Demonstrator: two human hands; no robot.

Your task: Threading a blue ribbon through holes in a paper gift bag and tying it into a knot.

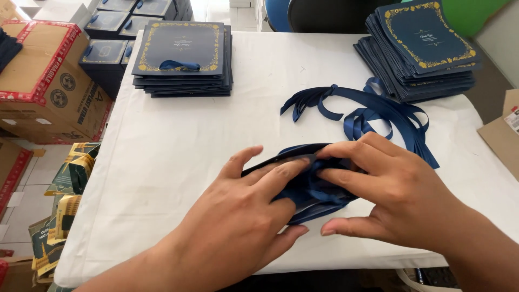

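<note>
A navy paper bag (308, 197) lies at the near side of the white table (178, 140), held partly open. My left hand (243, 211) grips its left side, fingers over the top edge. My right hand (389, 189) pinches the bag's mouth from the right, where a navy ribbon runs inside. A loose bundle of navy ribbons (367, 111) lies just beyond my right hand.
A stack of navy bags with gold borders and ribbon handles (184, 57) sits at the back left. Another stack of flat navy bags (421, 46) sits back right. Cardboard boxes (48, 81) and printed packs (65, 194) stand left of the table. A chair stands behind.
</note>
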